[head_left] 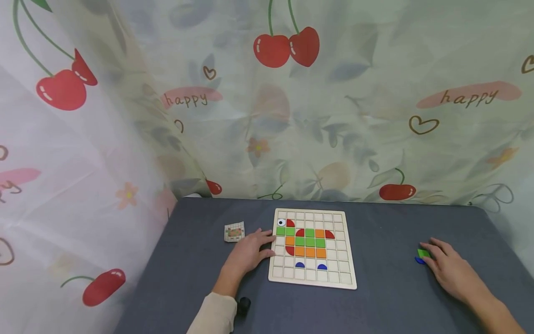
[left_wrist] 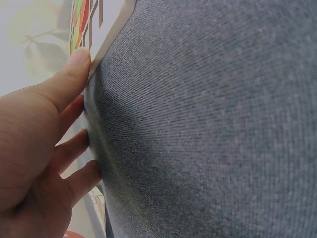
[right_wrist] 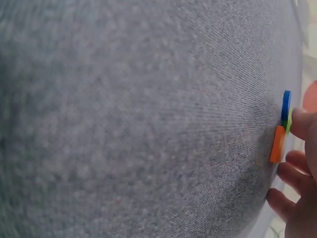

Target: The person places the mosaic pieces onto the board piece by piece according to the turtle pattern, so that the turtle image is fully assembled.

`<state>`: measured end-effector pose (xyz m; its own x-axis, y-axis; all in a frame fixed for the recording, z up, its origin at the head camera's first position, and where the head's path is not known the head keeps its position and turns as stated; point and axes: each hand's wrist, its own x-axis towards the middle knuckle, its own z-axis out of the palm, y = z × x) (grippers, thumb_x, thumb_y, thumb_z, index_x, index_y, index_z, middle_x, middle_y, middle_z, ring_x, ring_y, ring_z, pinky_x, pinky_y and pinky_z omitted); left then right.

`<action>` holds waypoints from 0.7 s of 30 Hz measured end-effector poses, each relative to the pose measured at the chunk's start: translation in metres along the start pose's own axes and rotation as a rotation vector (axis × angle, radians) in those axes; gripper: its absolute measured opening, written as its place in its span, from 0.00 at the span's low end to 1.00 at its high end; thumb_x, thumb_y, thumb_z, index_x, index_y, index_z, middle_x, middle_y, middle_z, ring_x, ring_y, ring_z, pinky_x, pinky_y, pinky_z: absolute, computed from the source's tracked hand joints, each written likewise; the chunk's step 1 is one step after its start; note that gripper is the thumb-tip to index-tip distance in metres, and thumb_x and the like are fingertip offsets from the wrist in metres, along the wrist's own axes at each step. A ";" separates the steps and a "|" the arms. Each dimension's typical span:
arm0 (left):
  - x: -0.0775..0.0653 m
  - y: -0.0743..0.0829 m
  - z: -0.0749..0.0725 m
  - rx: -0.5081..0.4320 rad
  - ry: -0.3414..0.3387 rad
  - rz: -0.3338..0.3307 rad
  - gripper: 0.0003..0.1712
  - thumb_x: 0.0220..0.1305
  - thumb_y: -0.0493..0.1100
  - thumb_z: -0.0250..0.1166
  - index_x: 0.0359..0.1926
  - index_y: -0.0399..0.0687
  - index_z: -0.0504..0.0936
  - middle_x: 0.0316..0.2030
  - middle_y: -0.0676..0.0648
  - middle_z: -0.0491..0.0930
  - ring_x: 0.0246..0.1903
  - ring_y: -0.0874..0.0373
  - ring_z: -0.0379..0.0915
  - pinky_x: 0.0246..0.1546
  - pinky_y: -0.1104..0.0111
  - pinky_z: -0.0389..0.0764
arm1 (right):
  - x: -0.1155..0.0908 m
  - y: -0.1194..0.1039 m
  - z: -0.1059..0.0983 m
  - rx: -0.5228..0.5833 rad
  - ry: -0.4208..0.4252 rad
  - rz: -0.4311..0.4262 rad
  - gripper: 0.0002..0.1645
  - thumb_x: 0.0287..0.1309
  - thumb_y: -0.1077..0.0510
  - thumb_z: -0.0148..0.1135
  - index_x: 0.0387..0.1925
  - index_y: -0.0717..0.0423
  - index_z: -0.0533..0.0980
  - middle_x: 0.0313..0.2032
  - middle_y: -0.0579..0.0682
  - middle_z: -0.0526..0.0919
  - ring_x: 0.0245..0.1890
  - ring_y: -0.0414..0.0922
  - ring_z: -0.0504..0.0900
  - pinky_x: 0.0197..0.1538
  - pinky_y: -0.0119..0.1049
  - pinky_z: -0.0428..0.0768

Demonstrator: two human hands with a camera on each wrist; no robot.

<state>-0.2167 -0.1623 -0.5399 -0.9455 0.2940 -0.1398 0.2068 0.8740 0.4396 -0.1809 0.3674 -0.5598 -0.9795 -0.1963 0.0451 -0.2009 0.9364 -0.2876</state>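
A light wooden grid board (head_left: 340, 273) lies on the table, bearing green, orange and red pieces, a white eye tile (head_left: 281, 222) and two blue half-rounds near its front. My left hand (head_left: 246, 253) rests at the board's left side, its thumb (left_wrist: 79, 62) touching the rim and its fingers spread loosely. Well to the right, my right hand (head_left: 452, 273) reaches over a few loose pieces, fingertips right at them. These are a green tile (head_left: 423, 253), a blue piece (head_left: 419, 260) and, in the right wrist view, an orange piece (right_wrist: 277, 144).
A small printed card (head_left: 234, 233) lies left of the board, just beyond my left hand. Dark grey cloth covers the table (head_left: 384, 241). Behind it hangs a curtain (head_left: 342, 139) with cherries and leaves. A small black object (head_left: 244, 306) shows beside my left wrist.
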 end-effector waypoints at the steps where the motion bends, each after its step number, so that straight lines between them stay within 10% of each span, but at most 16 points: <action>1: 0.000 0.000 0.000 0.000 0.001 -0.001 0.32 0.66 0.58 0.67 0.69 0.61 0.77 0.73 0.54 0.70 0.77 0.46 0.59 0.74 0.46 0.68 | 0.000 0.001 0.000 0.000 0.004 -0.007 0.23 0.75 0.55 0.56 0.63 0.65 0.73 0.63 0.75 0.68 0.59 0.76 0.71 0.50 0.75 0.73; 14: -0.001 0.004 -0.003 0.000 0.002 0.001 0.32 0.66 0.57 0.68 0.69 0.61 0.77 0.73 0.53 0.71 0.77 0.46 0.60 0.74 0.46 0.68 | 0.001 0.001 -0.001 0.067 0.099 -0.002 0.10 0.66 0.65 0.64 0.48 0.65 0.79 0.55 0.74 0.75 0.53 0.71 0.75 0.45 0.69 0.75; 21: -0.002 0.004 -0.004 -0.002 -0.005 0.000 0.31 0.67 0.57 0.67 0.69 0.60 0.77 0.73 0.52 0.71 0.77 0.45 0.60 0.74 0.45 0.68 | 0.010 -0.002 -0.011 0.114 0.045 0.004 0.07 0.60 0.67 0.68 0.36 0.59 0.77 0.41 0.62 0.79 0.40 0.54 0.77 0.38 0.49 0.76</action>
<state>-0.2146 -0.1610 -0.5343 -0.9444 0.2958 -0.1438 0.2062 0.8731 0.4418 -0.1902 0.3669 -0.5478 -0.9804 -0.1771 0.0859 -0.1967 0.8976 -0.3945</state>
